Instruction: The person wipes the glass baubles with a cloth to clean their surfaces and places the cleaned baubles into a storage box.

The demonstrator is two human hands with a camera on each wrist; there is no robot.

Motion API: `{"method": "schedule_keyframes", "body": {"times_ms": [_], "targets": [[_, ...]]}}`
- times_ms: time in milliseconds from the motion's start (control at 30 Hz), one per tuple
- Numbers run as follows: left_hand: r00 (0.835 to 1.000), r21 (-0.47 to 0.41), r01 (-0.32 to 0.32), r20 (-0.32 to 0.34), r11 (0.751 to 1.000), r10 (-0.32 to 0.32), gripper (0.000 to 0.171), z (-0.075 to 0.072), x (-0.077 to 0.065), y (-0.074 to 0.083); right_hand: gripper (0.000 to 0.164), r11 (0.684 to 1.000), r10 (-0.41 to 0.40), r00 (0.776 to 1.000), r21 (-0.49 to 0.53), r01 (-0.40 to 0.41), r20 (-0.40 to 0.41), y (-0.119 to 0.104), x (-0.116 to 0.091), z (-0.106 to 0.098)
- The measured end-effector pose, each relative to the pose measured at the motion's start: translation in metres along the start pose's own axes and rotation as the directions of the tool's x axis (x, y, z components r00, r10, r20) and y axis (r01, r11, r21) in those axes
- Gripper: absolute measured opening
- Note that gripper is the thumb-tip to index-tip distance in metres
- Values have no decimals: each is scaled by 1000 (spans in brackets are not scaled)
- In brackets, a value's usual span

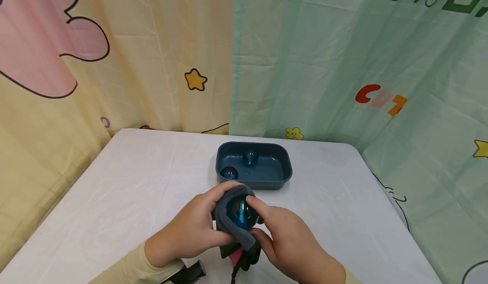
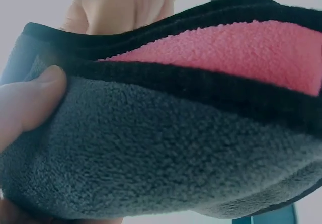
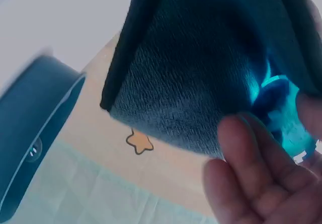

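Over the near middle of the table, my left hand [image 1: 190, 229] grips a fluffy grey-blue cloth [image 2: 151, 148] with black edging and a pink other side [image 2: 241, 48]. The cloth curves around a clear blue ball [image 1: 242, 214], covering its left and lower sides. From the right, my right hand [image 1: 293, 239] pinches the ball with thumb and fingers. In the right wrist view the ball [image 3: 289, 118] shines bright blue beside the fingers, partly hidden by them and the cloth. A corner of the cloth hangs below both hands.
Just beyond the hands stands a dark blue rectangular tub [image 1: 267, 185]. Inside it lie two clear blue balls, one [image 1: 229, 173] at the near left and another [image 1: 250, 157] farther back. A white cloth covers the table [image 1: 145, 178]; printed curtains [image 1: 305, 64] hang behind it.
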State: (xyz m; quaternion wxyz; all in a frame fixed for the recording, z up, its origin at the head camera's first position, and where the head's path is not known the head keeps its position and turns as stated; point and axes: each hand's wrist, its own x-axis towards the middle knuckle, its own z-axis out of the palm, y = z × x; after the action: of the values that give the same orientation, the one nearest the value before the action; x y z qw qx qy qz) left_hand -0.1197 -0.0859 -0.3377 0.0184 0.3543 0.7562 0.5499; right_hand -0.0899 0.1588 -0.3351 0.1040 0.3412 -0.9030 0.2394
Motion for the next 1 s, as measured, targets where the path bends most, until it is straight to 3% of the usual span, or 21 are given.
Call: {"method": "schedule_keyframes", "body": {"times_ms": [100, 200, 300, 367, 467, 600, 667, 800, 867, 933, 1000], "targets": [[1000, -12, 12, 17, 1000, -12, 78, 0, 0, 1, 62, 999, -33, 998, -34, 31, -50, 0, -1, 3], [1000, -9, 16, 26, 1000, -16, 80, 0, 1, 2, 57, 986, 32, 999, 166, -27, -28, 0, -2, 4], [999, -16, 11, 32, 1000, -11, 80, 2, 2, 5, 44, 917, 112, 994, 384, -107, 10, 1, -1, 4], [1000, -23, 11, 28, 1000, -10, 80, 3, 2, 7, 38, 892, 138, 990, 433, -132, 18, 1, -1, 4], [1000, -15, -1, 4, 1000, 1, 80, 3, 1, 9, 46, 927, 103, 995, 363, -93, -9, -2, -2, 2], [999, 10, -28, -37, 1000, 28, 83, 3, -2, 10, 65, 980, -19, 999, 196, 27, -44, -5, -6, -1], [999, 8, -29, -32, 1000, 29, 82, 2, -4, 10, 69, 992, -63, 996, 109, 69, -56, -5, -7, -2], [1000, -9, -16, 6, 1000, 16, 79, 2, -5, 10, 60, 995, -99, 991, -20, 98, -94, -4, -8, 0], [1000, -6, -8, 17, 1000, 8, 79, 2, -5, 10, 59, 998, -69, 993, -5, 69, -96, -4, -8, 1], [1000, 10, -5, 22, 1000, 5, 79, 2, -5, 10, 59, 995, -1, 999, 98, 5, -40, -3, -6, 1], [1000, 25, 7, 29, 1000, -7, 78, 1, -5, 10, 57, 970, 72, 996, 229, -80, 44, -2, -5, 1]]}}
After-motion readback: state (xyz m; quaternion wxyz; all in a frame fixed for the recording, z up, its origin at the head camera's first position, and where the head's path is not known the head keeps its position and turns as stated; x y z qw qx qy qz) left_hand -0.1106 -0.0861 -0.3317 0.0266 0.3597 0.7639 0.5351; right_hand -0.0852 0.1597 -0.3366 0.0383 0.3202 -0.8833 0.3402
